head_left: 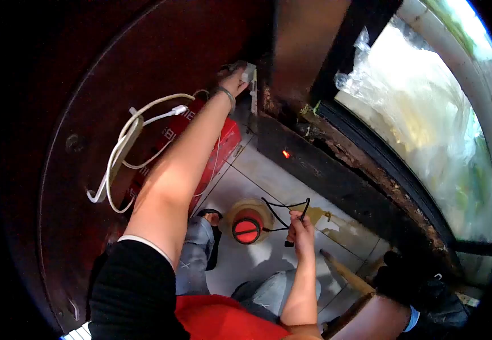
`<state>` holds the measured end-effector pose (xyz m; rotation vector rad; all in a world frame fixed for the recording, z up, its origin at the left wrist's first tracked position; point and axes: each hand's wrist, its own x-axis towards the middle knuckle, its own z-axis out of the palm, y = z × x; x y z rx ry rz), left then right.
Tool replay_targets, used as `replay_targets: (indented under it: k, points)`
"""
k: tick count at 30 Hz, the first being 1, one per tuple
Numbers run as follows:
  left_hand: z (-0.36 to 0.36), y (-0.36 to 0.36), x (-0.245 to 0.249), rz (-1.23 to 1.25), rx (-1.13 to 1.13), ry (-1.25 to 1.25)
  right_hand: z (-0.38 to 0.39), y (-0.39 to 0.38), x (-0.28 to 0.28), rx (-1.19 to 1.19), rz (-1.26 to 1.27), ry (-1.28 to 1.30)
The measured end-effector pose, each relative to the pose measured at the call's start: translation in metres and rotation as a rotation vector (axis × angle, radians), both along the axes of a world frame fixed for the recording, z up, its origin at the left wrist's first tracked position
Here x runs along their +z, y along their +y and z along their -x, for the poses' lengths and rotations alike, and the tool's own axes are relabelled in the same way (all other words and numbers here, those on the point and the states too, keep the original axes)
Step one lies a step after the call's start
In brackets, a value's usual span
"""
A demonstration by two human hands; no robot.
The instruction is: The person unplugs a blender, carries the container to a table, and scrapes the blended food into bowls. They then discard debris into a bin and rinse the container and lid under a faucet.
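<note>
My left hand (233,81) reaches far forward over the round dark table (81,96) and grips a small white plug-like object (248,72) against the wall corner. A band sits on that wrist. My right hand (301,228) hangs low over the tiled floor, closed on a thin black cable (283,208) that loops to the left of it. A white cable (122,148) lies coiled on the table beside my left forearm.
A red box (226,141) stands on the floor under my left arm. A jar with a red cap (247,229) sits on the tiles (268,175) by my knees. A clear plastic bag (421,107) fills the window on the right. Another person's dark sleeve (421,294) is at bottom right.
</note>
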<state>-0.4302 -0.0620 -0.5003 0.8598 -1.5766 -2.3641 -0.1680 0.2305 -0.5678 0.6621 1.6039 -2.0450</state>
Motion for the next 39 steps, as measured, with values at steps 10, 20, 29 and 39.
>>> replay_targets:
  k: [10,20,29,39]
  points:
    - [-0.003,0.013,-0.001,0.076,0.096,-0.036,0.0,-0.001,0.013,-0.091,0.085,-0.012]
    - [-0.107,0.047,0.004,0.608,-0.186,0.126,0.002,-0.039,-0.025,0.126,-0.262,0.45]
    - [-0.328,-0.005,-0.111,0.906,-1.326,-0.209,-0.002,-0.045,-0.023,0.306,-0.304,0.432]
    - [-0.334,-0.015,-0.223,0.406,-1.26,-0.477,-0.01,-0.042,-0.017,0.754,-0.319,0.508]
